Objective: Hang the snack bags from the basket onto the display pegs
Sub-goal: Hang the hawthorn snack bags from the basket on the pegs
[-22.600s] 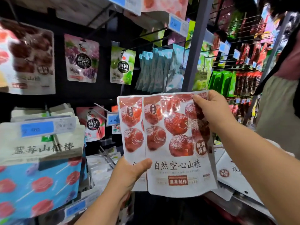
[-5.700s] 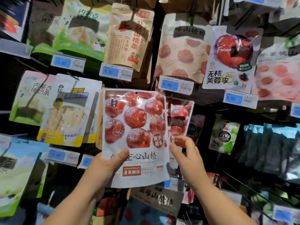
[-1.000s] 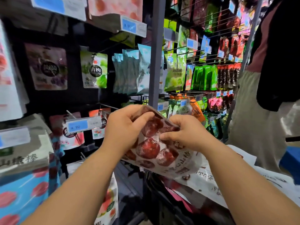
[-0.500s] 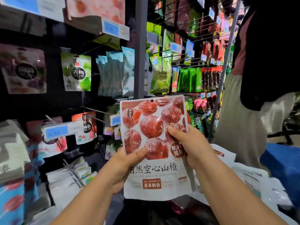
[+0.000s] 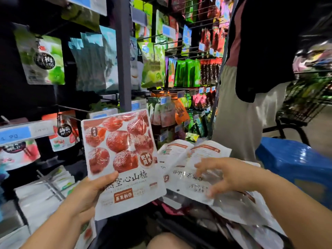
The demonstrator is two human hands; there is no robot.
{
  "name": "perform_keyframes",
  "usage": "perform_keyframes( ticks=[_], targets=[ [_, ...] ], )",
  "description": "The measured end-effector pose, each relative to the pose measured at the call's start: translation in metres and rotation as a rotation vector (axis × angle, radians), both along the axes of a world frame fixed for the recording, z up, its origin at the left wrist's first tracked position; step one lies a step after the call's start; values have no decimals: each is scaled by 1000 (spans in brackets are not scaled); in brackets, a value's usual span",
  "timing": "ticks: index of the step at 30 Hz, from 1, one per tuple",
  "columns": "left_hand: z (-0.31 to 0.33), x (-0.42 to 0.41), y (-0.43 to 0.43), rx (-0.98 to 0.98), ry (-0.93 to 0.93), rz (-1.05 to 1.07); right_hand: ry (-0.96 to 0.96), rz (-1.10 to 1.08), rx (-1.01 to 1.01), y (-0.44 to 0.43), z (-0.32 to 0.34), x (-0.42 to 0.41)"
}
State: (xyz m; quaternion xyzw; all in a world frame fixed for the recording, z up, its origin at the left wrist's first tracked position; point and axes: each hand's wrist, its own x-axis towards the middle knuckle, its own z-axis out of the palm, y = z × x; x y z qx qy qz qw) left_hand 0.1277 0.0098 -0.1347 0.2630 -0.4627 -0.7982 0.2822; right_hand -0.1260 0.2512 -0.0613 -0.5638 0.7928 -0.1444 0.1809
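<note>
Shop racks are filling the background w/ rows of hanging snack bags and blue price tags [image 5: 15, 134], and a grey upright post [image 5: 123, 51] is splitting the display in two. We are holding one snack bag [image 5: 122, 159] upright in our left hand [image 5: 86, 196], thumb pressing across its lower front, fingers gripping behind. Our right hand [image 5: 222, 175] is hovering w/ fingers spread over the pile of bags [image 5: 181, 159] lying flat in the basket; it looks released, not yet grasping anything, though blur is making contact hard to judge. A bare peg [image 5: 75, 109] is sticking out just above-left of the held bag.

Risks, as we are judging them: the held bag is glossy film, so a one-hand pinch near the bottom may be letting it slip or flop forward. The hang hole at the top is too small to make out here, so lining it up on a thin wire peg could be missing and creasing the header. Bags in the pile are slick, flat and overlapping, so grabbing one may be dragging a neighbour out w/ it.

Materials: bag is smooth, shiny plastic, rectangular w/ rounded corners, white w/ red fruit print, lumpy in the middle. Pegs are thin dark metal rods.
</note>
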Motion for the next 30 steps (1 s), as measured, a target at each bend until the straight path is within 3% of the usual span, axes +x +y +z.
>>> perform_keyframes(
  ticks=[10,16,23,30],
  targets=[
    [-10,9,-1,-59,-31,4,73,41,113,5,-20,5],
    [-16,8,3,-88,-53,17,60,22,17,4,-31,3],
    [-17,7,2,-107,-26,35,90,-11,59,-1,-31,3],
    [-15,10,1,-159,3,42,126,-106,-112,-3,-29,11]
  ],
)
